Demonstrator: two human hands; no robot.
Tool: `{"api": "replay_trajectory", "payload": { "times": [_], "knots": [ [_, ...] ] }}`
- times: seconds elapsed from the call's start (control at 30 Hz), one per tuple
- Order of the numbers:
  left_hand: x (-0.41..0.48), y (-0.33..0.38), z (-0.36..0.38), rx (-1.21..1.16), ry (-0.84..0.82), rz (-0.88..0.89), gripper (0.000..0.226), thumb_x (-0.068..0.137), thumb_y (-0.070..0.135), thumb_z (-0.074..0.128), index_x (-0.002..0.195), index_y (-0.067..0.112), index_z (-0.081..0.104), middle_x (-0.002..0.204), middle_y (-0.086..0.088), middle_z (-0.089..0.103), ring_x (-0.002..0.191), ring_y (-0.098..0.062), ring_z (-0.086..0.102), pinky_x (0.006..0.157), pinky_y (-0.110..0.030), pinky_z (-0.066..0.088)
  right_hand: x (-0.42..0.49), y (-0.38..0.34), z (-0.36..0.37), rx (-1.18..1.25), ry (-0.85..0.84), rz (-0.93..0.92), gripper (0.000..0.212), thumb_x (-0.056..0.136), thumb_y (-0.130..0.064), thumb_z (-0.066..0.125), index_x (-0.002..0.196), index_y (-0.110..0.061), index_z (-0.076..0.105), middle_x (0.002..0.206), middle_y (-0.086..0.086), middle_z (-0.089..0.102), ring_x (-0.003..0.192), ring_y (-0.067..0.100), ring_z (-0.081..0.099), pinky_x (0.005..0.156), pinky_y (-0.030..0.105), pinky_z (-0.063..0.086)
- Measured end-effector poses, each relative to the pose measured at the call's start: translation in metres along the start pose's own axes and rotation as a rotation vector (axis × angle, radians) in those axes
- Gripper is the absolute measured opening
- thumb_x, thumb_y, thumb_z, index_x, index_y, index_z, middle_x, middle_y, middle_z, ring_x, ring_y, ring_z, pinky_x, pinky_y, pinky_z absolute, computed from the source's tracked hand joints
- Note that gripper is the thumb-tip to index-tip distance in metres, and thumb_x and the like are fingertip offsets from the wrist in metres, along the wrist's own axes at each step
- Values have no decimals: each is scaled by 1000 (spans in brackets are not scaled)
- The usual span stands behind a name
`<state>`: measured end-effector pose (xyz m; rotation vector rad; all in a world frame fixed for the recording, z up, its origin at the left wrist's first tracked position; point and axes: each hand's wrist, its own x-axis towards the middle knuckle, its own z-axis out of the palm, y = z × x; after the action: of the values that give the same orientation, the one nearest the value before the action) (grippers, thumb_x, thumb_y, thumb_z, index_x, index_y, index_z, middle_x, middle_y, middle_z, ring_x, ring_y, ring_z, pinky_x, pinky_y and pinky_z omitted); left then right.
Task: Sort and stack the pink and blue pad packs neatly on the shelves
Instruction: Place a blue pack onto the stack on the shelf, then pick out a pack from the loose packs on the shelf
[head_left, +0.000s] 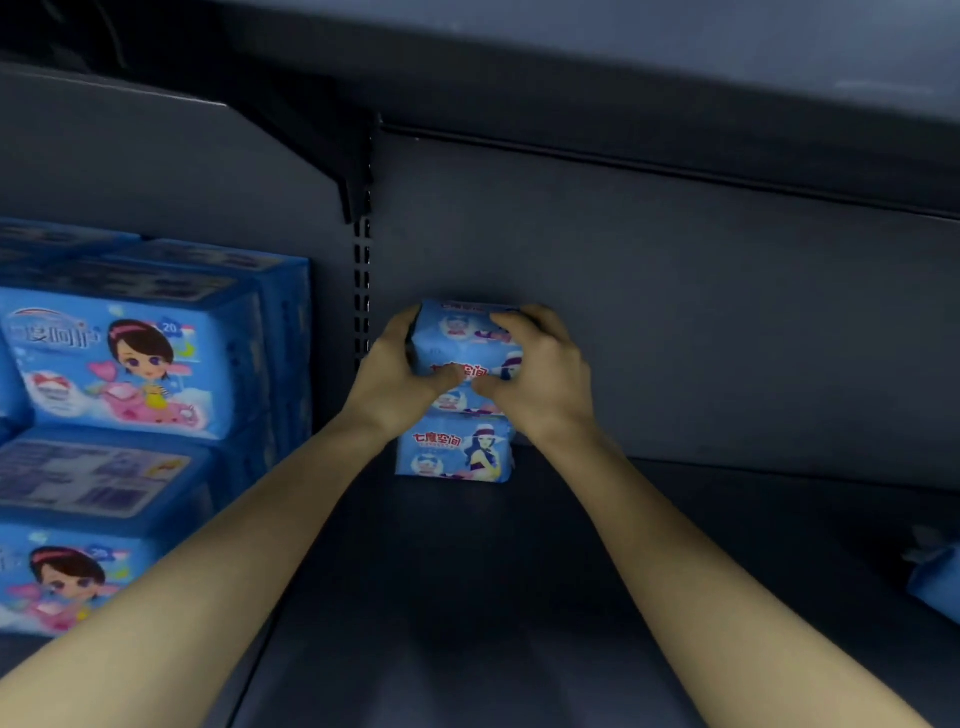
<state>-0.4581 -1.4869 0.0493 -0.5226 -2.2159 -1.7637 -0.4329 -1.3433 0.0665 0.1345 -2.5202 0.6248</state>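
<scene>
- Here, the left grip (395, 374) and right grip (540, 374) clasp the upper blue pack (462, 338) from either side, fingers curled over its top edge, thumbs nearly meeting on its front face.
- That pack is soft, glossy plastic film, pillow-shaped with rounded corners, printed with red characters and a cartoon figure.
- Directly below the grips it rests on a lower blue pack (452, 449) of the same print, which stands on the shelf floor (467, 571), dark, flat and matte; the small stack sits near the back panel (675, 312), smooth grey metal.
- Just left of the left grip runs a slotted upright (362, 291), close to the stack's left edge.
- Further left stand larger blue packs (130, 364), shiny and boxy, piled in layers.
- Right of the right grip the shelf floor lies open as far as a blue pack corner (935, 587) at the picture's edge.
- Above the grips, well apart, hangs the upper shelf (623, 52).
</scene>
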Motion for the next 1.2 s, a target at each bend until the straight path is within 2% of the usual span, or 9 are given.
{"api": "replay_trajectory", "payload": {
  "times": [0.2, 0.3, 0.4, 0.47, 0.53, 0.7, 0.9, 1.1, 1.2],
  "knots": [
    [19, -18, -1, -40, 50, 20, 69, 82, 5, 68, 140, 16, 33, 120, 6, 54, 111, -11, 54, 94, -26, 46, 13, 0, 18, 13, 18, -11, 62, 82, -24, 71, 138, -21, 45, 146, -1, 33, 124, 26, 47, 99, 35, 43],
    [20, -23, 0, 34, 78, 60, 68, 84, 5, 66, 141, 19, 31, 120, 12, 48, 110, -5, 48, 89, -14, 38, 15, 2, 27, 5, 15, -8, 59, 85, -26, 68, 139, -22, 44, 146, -2, 33, 124, 27, 46, 96, 35, 44],
    [22, -28, -1, 156, 92, 136, 62, 84, 8, 65, 138, 20, 37, 132, -3, 50, 119, -17, 50, 97, -25, 41, 16, 2, 29, -11, 9, -4, 58, 87, -26, 66, 140, -23, 43, 146, -3, 31, 124, 28, 44, 95, 34, 42],
    [24, -31, -1, 221, 86, 148, 60, 84, 10, 66, 137, 20, 40, 135, -8, 47, 121, -20, 48, 97, -26, 39, 17, 2, 29, -20, 0, 0, 57, 87, -25, 65, 140, -24, 42, 146, -2, 31, 123, 29, 43, 95, 34, 42],
    [25, -34, -1, 245, 77, 130, 59, 83, 11, 67, 136, 19, 41, 135, -9, 46, 122, -21, 47, 96, -24, 37, 16, 1, 29, -33, -26, 11, 56, 88, -25, 63, 140, -25, 42, 146, -2, 31, 123, 31, 42, 96, 36, 42],
    [24, -37, -2, 242, 48, 86, 59, 83, 13, 67, 135, 17, 42, 135, -11, 45, 121, -23, 48, 100, -31, 41, 13, -1, 33, -57, -56, 30, 56, 89, -24, 61, 141, -25, 39, 147, -2, 30, 125, 33, 39, 98, 38, 41],
    [23, -33, -1, 273, 42, 72, 57, 85, 12, 65, 136, 16, 40, 134, -11, 46, 122, -23, 46, 93, -22, 36, 15, -2, 36, -77, -55, 39, 56, 89, -25, 61, 140, -24, 39, 146, -1, 30, 125, 33, 40, 99, 38, 40],
    [21, -17, -5, 404, -4, 26, 56, 86, 15, 64, 136, 14, 39, 133, -14, 45, 123, -27, 45, 89, -21, 34, 14, -5, 29, -118, -99, 51, 59, 90, -27, 60, 143, -24, 34, 147, 1, 30, 127, 33, 40, 102, 39, 37],
    [12, 1, -13, 512, 33, 63, 60, 84, 14, 64, 138, 14, 38, 137, -17, 39, 126, -30, 38, 99, -31, 35, 7, -7, 10, -122, -84, 95, 60, 92, -27, 56, 146, -25, 28, 153, 2, 21, 132, 34, 33, 103, 39, 36]
  ]
}}
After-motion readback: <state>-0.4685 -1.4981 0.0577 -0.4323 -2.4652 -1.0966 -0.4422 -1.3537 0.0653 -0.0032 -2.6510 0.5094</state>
